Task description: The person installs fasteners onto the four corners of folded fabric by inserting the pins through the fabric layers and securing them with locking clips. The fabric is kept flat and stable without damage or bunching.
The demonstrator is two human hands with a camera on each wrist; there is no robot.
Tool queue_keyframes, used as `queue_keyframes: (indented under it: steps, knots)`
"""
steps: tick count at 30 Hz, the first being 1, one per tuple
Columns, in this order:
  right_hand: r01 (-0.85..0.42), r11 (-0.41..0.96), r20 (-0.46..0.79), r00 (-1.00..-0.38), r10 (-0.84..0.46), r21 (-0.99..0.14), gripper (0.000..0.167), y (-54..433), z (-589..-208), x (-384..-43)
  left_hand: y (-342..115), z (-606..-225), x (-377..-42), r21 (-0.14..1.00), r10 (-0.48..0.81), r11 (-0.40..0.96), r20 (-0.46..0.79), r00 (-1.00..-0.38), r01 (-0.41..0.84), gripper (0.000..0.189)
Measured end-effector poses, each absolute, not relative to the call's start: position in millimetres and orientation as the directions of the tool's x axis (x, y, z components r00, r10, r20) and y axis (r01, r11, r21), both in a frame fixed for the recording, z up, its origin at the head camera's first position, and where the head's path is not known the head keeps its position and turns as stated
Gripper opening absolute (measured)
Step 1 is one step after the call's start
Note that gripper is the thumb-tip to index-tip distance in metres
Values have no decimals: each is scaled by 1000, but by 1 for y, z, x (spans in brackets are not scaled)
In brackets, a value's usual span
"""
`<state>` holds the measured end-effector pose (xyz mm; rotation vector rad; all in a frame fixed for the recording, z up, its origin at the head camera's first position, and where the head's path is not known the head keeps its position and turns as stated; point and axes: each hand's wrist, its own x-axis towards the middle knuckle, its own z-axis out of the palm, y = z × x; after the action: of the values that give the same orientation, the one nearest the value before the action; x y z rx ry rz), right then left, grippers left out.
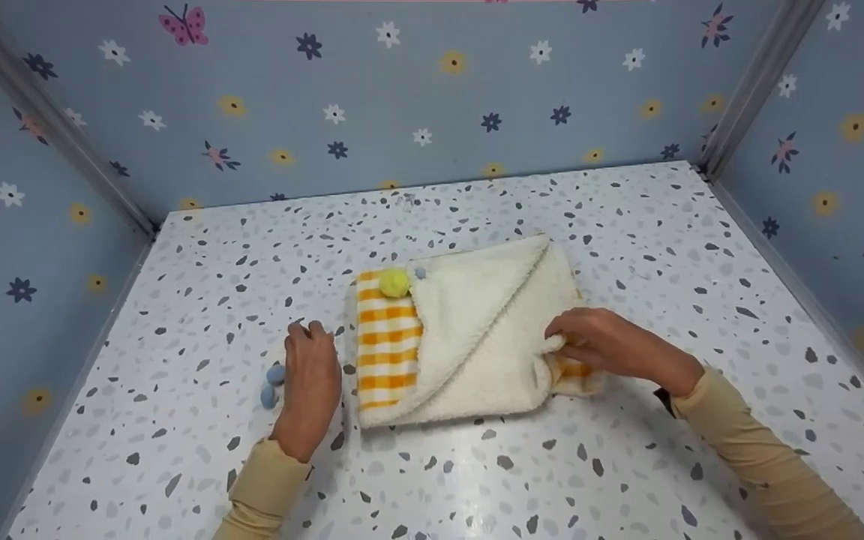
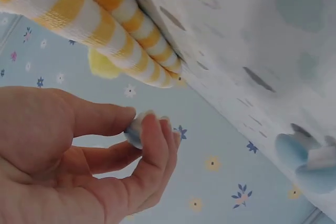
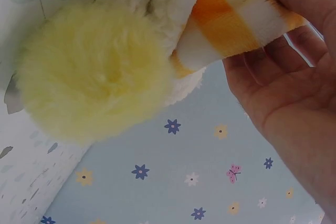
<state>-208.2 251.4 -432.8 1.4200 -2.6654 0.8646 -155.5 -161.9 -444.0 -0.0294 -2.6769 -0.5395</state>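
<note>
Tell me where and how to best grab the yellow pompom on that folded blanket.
Pinch the yellow pompom itself from above: it sits exposed on the folded blanket at its far left corner, round and fluffy. The left hand looks nearer.

Speckled white terrazzo tabletop (image 1: 477, 480) boxed by pale blue flower-and-butterfly walls (image 1: 402, 97), metal corner posts (image 1: 758, 79)

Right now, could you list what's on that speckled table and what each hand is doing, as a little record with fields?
Surface: white speckled table
Cloth: folded cream fleece blanket with orange-and-white checked lining
Trim: fluffy yellow pompom at the blanket's far left corner
Left hand: beside the blanket, fingers pinching a small pale-blue piece
Right hand: gripping the blanket's right corner
Loose items: pale-blue pieces on the table by the left hand
</note>
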Motion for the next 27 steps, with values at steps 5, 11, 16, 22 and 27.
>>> queue_keyframes:
  steps: [5,11,16,22,27]
  knots:
    - [-761,443,239,-595,-768,-473,21,250,-433,-208,-155,-440,-159,332,-14,933,415,-910,138,18]
    - [-769,444,242,-589,-771,-459,21,250,-431,-207,-147,-439,-160,365,1,915,428,-904,173,20]
    - [-771,445,239,-587,-773,-456,22,250,-430,-207,-140,-437,-161,372,12,907,445,-896,197,13]
    - [-764,450,230,-593,-771,-462,22,251,-429,-206,-131,-435,-165,368,24,908,432,-902,200,19]
    - [-763,449,228,-593,-772,-465,22,251,-428,-206,-122,-432,-166,370,42,901,445,-895,226,26]
